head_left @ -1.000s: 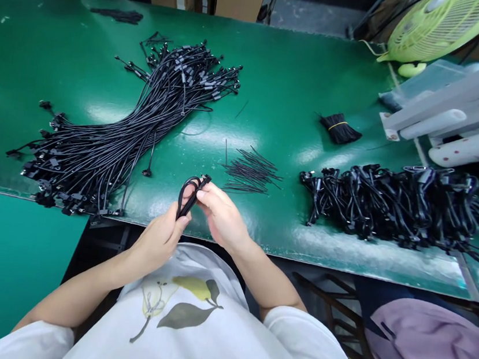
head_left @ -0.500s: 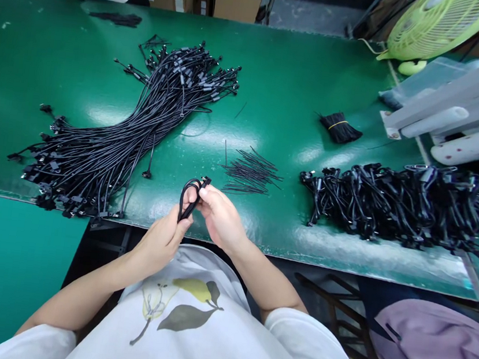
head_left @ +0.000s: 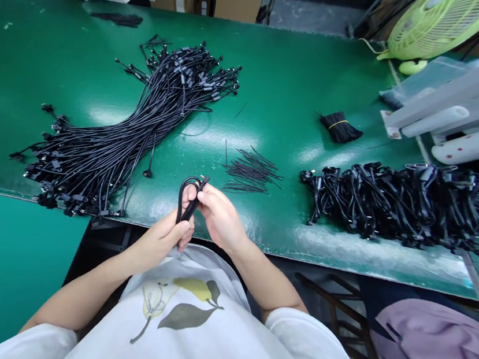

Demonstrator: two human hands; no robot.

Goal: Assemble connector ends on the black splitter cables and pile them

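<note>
A black cable (head_left: 182, 193) is folded into a loop between my two hands, just above the table's front edge. My left hand (head_left: 171, 230) is closed around the lower part of the loop. At the upper right of the loop, my right hand (head_left: 221, 215) pinches the cable near its plug end. Beyond my hands lies a loose pile of thin black twist ties (head_left: 252, 171). To the left spreads a large bundle of straight black cables (head_left: 130, 125) with connectors at both ends. On the right is a heap of coiled black cables (head_left: 377, 199).
The green table (head_left: 286, 80) runs across the view. Another bundle of black ties (head_left: 341, 127), held by a yellow band, lies at right of centre. A green fan (head_left: 441, 27) and a grey metal frame (head_left: 469, 85) stand at the right. A person in a purple garment (head_left: 432, 349) is at lower right.
My left hand has shifted slightly down along the folded cable, and its fingers have moved. My right hand keeps its pinch near the plug end.
</note>
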